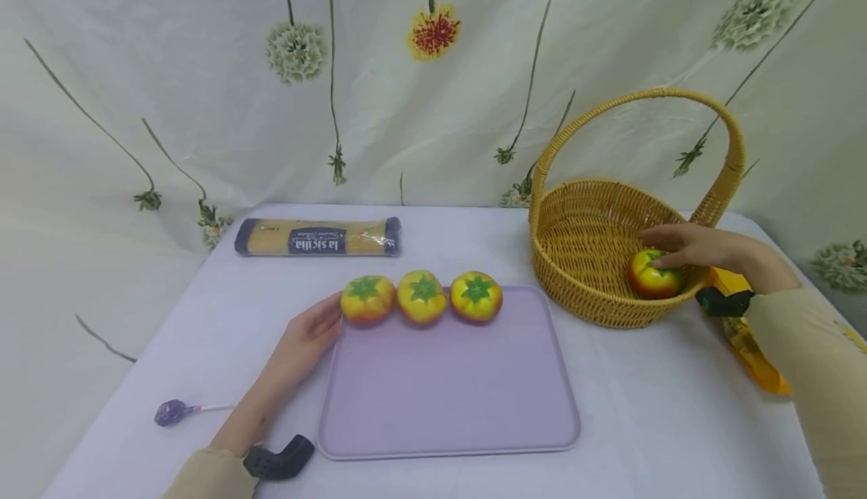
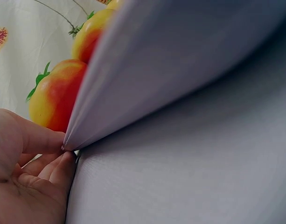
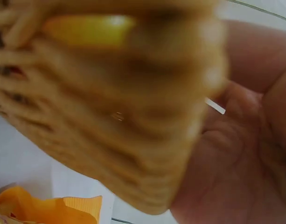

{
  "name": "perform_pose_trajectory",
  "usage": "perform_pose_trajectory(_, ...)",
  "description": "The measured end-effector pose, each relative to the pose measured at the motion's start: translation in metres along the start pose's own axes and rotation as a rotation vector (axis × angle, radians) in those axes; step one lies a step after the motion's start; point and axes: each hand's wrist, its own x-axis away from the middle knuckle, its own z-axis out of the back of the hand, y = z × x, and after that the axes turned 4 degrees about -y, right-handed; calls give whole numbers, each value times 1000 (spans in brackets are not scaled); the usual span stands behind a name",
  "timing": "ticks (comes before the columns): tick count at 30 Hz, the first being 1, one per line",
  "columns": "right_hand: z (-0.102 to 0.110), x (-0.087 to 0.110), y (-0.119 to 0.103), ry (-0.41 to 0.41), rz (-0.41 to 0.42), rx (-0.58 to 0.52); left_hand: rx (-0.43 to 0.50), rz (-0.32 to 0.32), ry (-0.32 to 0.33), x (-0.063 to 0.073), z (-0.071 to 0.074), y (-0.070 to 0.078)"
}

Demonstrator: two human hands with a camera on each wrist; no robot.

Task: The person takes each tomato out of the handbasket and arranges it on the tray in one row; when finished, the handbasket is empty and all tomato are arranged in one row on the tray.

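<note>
Three yellow-red tomatoes with green star-shaped tops, the left [image 1: 367, 301], middle [image 1: 421, 298] and right [image 1: 476, 297], line the far edge of a lilac tray [image 1: 450, 386]. At the tray's far left corner, my left hand [image 1: 308, 341] pinches the edge; the left wrist view shows thumb and fingers meeting there beside a tomato [image 2: 59, 95]. My right hand [image 1: 711, 251] reaches over the rim of a wicker basket [image 1: 576, 258]. Its fingers extend above a fourth tomato [image 1: 653, 281] inside, the thumb at the tomato's top. Basket weave [image 3: 110, 116] hides most of that tomato in the right wrist view.
A pasta packet [image 1: 318, 238] lies at the back left. On the left is a purple-wrapped lollipop [image 1: 172, 412]. A yellow-orange packet [image 1: 748, 341] lies right of the basket, partly under the right forearm. The basket's tall handle [image 1: 660, 93] arches above it.
</note>
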Motion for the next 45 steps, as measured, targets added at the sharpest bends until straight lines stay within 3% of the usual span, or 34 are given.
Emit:
perform_pose_trajectory(17, -14, -10, -7, -2, -22, 121, -1, 15, -3, -1, -1, -1)
perform_pose_trajectory(25, -17, -6, -10, 68, 14, 28, -6, 3, -2, -2, -2, 1)
perform_pose_trajectory(32, -21, 7, -38, 175, 35, -123, 4, 13, 3, -1, 0, 2)
perform_pose_trajectory(40, -61, 13, -85, 311, 143, -330, -11, 19, 3, -1, 0, 1)
perform_pose_trajectory(45, -105, 1, -106, 301, 237, -398, -9, 20, 0, -2, 0, -2)
